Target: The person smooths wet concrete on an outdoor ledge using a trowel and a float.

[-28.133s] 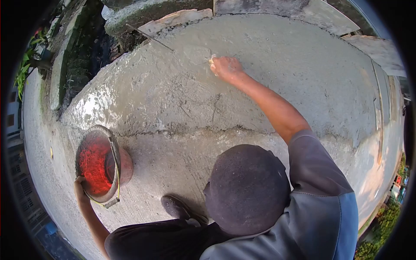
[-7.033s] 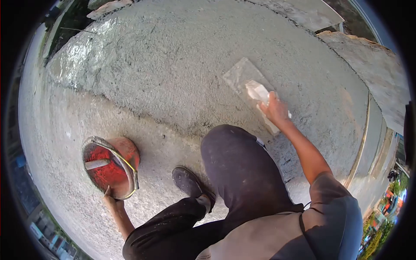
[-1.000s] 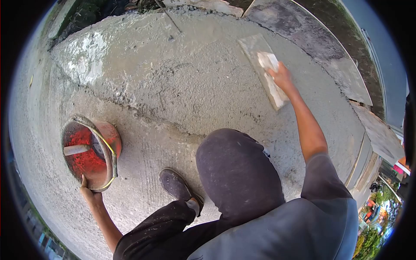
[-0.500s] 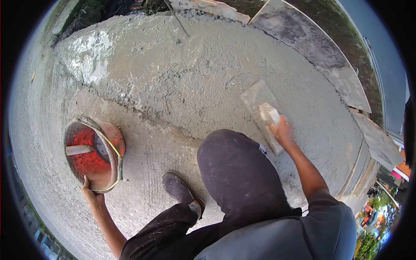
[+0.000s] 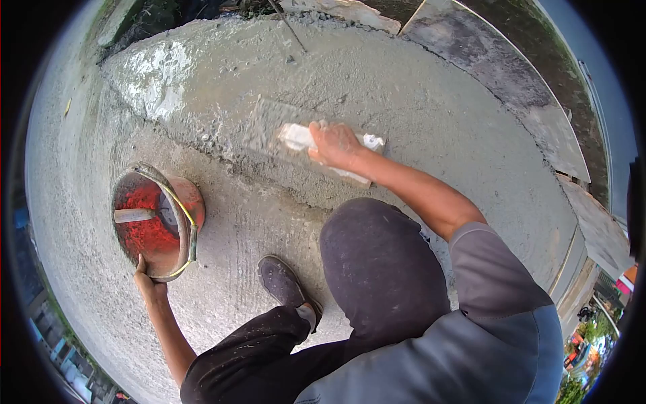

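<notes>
My right hand (image 5: 336, 145) is closed around the white handle of a concrete float (image 5: 266, 124). The float's long, flat blade lies on wet grey concrete (image 5: 437, 121), angled across the middle of the view. My left hand (image 5: 151, 288) grips the near rim of a red bucket (image 5: 191, 194), thumb showing over the edge. Tilted toward me, the bucket shows a cement-smeared red inside, with a light-coloured tool handle (image 5: 133, 215) sticking out. A yellow-wrapped bail handle (image 5: 194, 239) hangs along the bucket's right side.
A rough ridge (image 5: 229, 168) separates the wet concrete from the drier grooved slab (image 5: 229, 249) where my shoe (image 5: 282, 281) stands. Boards (image 5: 498, 74) edge the pour at upper right. A thin rod (image 5: 288, 27) leans in at the top. My bent knee (image 5: 380, 262) is close below the float.
My right hand has swept the float leftward over the concrete, turning the blade nearer to level across the view. My left hand stays on the bucket; the whole view has shifted slightly.
</notes>
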Tool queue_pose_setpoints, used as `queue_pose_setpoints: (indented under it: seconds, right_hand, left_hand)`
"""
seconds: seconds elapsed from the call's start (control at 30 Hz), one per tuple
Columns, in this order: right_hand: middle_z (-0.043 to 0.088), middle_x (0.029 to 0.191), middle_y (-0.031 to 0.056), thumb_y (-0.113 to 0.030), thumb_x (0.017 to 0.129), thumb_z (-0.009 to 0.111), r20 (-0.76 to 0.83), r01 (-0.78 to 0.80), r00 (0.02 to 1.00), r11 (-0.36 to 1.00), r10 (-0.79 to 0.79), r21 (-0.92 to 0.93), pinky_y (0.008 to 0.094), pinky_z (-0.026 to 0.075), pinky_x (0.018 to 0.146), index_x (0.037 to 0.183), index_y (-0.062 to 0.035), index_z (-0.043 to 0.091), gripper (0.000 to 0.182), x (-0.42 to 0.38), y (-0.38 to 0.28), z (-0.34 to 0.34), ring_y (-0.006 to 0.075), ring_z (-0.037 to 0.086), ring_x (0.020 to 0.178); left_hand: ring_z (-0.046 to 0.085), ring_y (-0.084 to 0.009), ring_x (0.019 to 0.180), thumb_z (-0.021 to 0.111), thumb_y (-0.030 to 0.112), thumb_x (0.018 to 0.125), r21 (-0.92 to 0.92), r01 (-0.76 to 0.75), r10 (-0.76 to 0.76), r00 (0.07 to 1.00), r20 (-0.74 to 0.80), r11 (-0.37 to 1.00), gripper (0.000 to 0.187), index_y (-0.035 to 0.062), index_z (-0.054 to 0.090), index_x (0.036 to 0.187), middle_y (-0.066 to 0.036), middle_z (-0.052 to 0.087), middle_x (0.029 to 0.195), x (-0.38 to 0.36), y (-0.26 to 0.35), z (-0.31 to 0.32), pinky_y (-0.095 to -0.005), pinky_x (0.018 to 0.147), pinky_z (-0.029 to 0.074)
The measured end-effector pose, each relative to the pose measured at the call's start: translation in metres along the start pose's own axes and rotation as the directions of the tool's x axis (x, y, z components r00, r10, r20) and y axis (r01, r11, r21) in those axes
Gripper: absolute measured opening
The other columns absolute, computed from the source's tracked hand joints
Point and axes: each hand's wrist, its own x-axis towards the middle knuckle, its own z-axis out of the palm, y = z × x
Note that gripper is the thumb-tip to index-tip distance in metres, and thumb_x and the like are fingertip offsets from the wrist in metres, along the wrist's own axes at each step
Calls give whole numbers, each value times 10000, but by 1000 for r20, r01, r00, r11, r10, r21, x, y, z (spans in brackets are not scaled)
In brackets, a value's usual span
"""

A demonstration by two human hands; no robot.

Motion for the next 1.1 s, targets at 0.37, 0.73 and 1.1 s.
queue_pose_setpoints:
  seconds: [0.37,0.73,1.1]
  right_hand:
    - [647,1007,260,-427,835,696,-163,-723,649,669,743,169,516,501,800,1085,-12,539,509,-262,157,35,442,646,916]
    - [596,921,176,-392,880,649,-31,-177,983,982,180,69,473,518,789,1102,8,481,487,-74,57,3,320,631,849]
    - [667,941,289,-420,825,739,-300,-706,354,464,886,535,503,510,761,1020,22,580,508,-364,201,58,461,652,898]
  left_hand:
    - [588,-307,1193,458,196,1026,5,11,-11,1000,26,1000,363,-60,547,1268,-190,595,1300,-8,1,8,-443,1062,460]
    - [565,-321,1224,465,218,1024,-16,33,-33,999,44,999,382,-39,540,1297,-189,575,1332,-2,7,-3,-487,1082,439]
    - [573,-293,1217,432,206,1033,5,4,-4,999,47,1000,382,-51,536,1296,-185,578,1328,-11,3,12,-441,1074,452]
